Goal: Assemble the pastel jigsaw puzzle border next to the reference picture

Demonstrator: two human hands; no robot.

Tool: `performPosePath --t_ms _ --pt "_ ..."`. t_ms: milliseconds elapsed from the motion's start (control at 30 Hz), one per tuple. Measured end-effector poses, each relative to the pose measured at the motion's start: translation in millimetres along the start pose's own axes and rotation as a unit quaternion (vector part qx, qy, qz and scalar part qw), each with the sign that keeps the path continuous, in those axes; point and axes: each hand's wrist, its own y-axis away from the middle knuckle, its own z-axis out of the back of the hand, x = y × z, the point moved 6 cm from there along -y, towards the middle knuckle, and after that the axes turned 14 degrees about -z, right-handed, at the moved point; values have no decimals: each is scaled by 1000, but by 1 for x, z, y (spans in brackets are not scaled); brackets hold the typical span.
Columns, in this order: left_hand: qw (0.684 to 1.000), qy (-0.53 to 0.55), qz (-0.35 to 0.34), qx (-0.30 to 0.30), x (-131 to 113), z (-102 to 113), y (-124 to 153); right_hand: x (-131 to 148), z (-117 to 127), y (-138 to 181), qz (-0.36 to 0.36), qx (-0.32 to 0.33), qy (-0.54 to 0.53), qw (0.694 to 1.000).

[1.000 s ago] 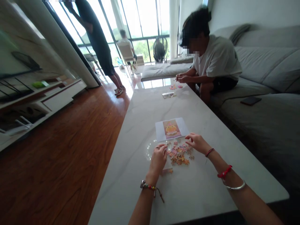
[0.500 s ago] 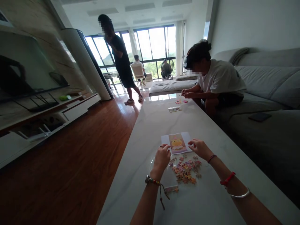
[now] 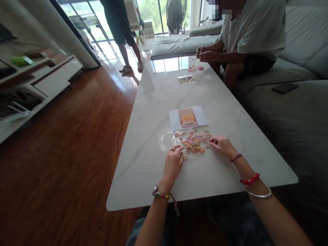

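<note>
Since they overlap so much, the puzzle pieces (image 3: 194, 144) in the main pile cannot be counted, but they lie on the table (image 3: 153, 112) just on the near side of one printed sheet (image 3: 189, 118). One left hand (image 3: 174, 163) rests nearer than the sheet's left part, fingers bent and thumb beside a small bit of puzzle (image 3: 185, 158); whether it grips anything I cannot tell, as the back of the hand blocks the view. One right hand (image 3: 223, 147) is nearer than the sheet's right corner, thumb and fingertips drawn together at the pile's edge; whether a piece sits between them is too small to make out. Three bands circle the right wrist: a dark cord (image 3: 236, 158), a red band (image 3: 249, 179) and a silver bangle (image 3: 259, 195). Beyond the sheet come one flat packet (image 3: 186, 79) and, farther off, a second, smaller group of pieces (image 3: 191, 68), with a seated person's two hands (image 3: 205, 55) just past it. Right of the sheet, one dark flat slab (image 3: 285, 87) lies on the sofa (image 3: 314, 109); far beyond the sheet to the left, one person stands in dark shorts (image 3: 122, 32). The table is glossy, white and faintly veined, with rounded corners; the sheet looks like thin paper, the sofa softly padded, the floor (image 3: 84, 147) reddish wood with visible grain.
</note>
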Motion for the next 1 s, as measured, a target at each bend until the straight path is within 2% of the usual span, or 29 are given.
performPosePath --t_ms 300,467,633,833,1000 --pt "1000 -3 1 -2 7 -7 0 14 -9 -10 -4 20 38 999" --pt "1000 -16 6 -2 12 -7 4 14 -13 -10 -37 3 58 998" --pt "1000 -25 -4 -12 18 -7 4 21 -2 -21 -26 -36 29 999" --pt "999 -35 -16 -33 21 -5 -1 54 -19 -38 29 31 11 999" --pt "998 -33 -21 -38 19 -2 -5 45 -25 -48 -23 7 28 999"
